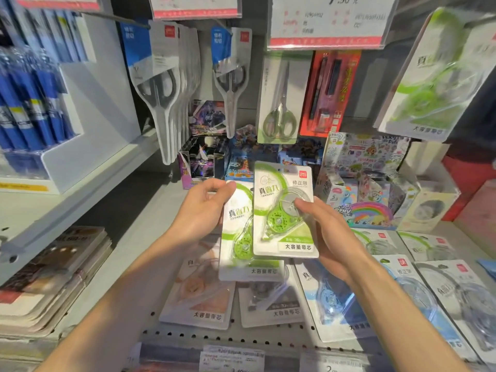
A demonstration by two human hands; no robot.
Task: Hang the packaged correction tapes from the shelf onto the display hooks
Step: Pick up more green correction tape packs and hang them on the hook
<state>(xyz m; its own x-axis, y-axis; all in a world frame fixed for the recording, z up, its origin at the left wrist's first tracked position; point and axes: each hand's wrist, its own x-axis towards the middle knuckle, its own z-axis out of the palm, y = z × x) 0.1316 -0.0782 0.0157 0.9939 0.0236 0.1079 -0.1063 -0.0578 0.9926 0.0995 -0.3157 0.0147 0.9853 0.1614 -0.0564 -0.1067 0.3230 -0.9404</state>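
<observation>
Correction tapes: your left hand (200, 210) grips one green pack (241, 237), your right hand (322, 232) another (284, 210). Separate them, then thread one hang-hole squarely onto its hook.

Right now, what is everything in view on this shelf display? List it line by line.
green correction tape packs: two, green and white, held above the shelf, the right one overlapping the left.
hung green pack: at least one, upper right, on a hook.
loose correction tape packs: several, orange, grey, blue and clear, lying flat on the shelf.
packaged scissors: three groups, grey and green, hanging at the back.
red pen pack: one, beside the green scissors.
card and sticker boxes: several, multicoloured, rear of shelf.
blue packs: many, left rack.
booklets: a stack, lower left.
price tags: white with red edge, top.
left hand: grip on the left pack.
right hand: grip on the right pack.
</observation>
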